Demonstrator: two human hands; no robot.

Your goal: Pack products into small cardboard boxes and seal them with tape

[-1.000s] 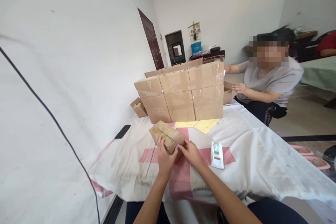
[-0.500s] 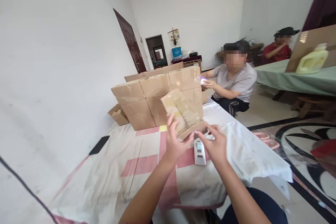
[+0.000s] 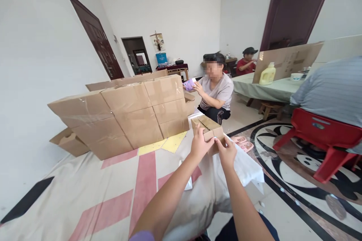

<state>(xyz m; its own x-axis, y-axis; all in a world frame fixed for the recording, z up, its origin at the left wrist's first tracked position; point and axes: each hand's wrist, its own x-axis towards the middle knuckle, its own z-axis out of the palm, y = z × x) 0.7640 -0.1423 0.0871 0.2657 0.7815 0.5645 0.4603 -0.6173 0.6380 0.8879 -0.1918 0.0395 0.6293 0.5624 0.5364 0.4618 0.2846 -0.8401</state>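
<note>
Both my hands hold a small taped cardboard box (image 3: pixel 208 126) in the air over the right edge of the cloth-covered table (image 3: pixel 118 192). My left hand (image 3: pixel 200 144) grips its near left side, fingers closed on it. My right hand (image 3: pixel 226 151) pinches its near right corner. A white handheld device (image 3: pixel 189 183) lies on the cloth, mostly hidden behind my left forearm.
A stack of taped cardboard boxes (image 3: pixel 124 111) stands at the back of the table, with yellow sheets (image 3: pixel 166 144) in front. A seated person (image 3: pixel 216 90) holds a purple packet. A red chair (image 3: pixel 319 135) with another person stands right. A black phone (image 3: pixel 25 201) lies at left.
I lifted the small box off the cloth and carried it right, past the table's edge. My view turned right. The white device is now behind my left forearm.
</note>
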